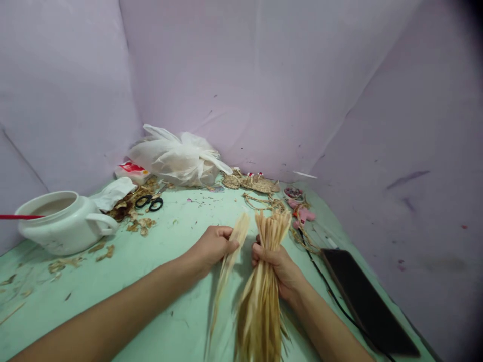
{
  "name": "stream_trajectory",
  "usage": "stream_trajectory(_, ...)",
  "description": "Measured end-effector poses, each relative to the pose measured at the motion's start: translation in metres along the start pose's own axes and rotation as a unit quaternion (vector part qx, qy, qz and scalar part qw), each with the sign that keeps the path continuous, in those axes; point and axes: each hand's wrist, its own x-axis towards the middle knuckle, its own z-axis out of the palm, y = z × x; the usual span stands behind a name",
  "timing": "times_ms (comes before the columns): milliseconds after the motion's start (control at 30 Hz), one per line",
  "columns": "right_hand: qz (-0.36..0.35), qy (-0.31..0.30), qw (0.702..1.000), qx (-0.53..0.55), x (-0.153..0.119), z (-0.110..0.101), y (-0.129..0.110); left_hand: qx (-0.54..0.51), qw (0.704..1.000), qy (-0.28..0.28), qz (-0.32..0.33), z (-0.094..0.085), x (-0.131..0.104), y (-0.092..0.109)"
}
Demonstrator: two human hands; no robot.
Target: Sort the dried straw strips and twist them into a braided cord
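My left hand (216,247) pinches a single pale dried husk strip (238,232) near its wide top end; the thin tail hangs down toward the table's near side. Close by on the right, my right hand (278,266) is wrapped around a thick bundle of dried husk strips (263,311). The bundle's tops fan out above the fist, and its long ends spread below, blurred at the tips. A narrow gap separates the single strip from the bundle. Both hands are above the green tabletop (181,286).
A white pot (64,226) with a red stick stands left. Black-handled scissors (149,202) lie by husk scraps (141,223). Behind are a white plastic bag (184,158) and woven pieces (260,185). A pink glue gun (304,213) and dark tablet-like slab (368,301) lie right.
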Motion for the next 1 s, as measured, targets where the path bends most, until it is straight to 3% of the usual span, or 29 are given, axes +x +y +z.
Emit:
stream_trajectory(167,0.019,-0.023,0.999,-0.024,-0.005,0.007,0.008,-0.016,1.0,-0.001,0.022,0.014,-0.005,-0.009)
stream_trajectory(267,0.011,-0.031,0.999,-0.033,-0.004,0.005,0.009,0.001,1.0,-0.004,0.009,0.012,-0.004,-0.01)
stream_trajectory(500,-0.022,-0.019,0.996,-0.081,-0.003,0.004,0.008,0.04,0.997,0.068,-0.003,0.006,0.002,-0.014)
stream_trajectory(600,-0.035,-0.017,0.995,-0.087,-0.005,0.007,0.007,0.046,0.997,0.066,-0.006,0.007,0.002,-0.015)
stream_trajectory(800,-0.059,0.018,0.988,-0.142,-0.008,0.013,0.004,0.124,0.99,0.069,0.011,0.011,0.003,-0.016)
stream_trajectory(1000,-0.076,0.06,0.978,-0.185,-0.003,0.009,0.007,0.1,0.993,0.06,0.022,0.017,0.003,-0.016)
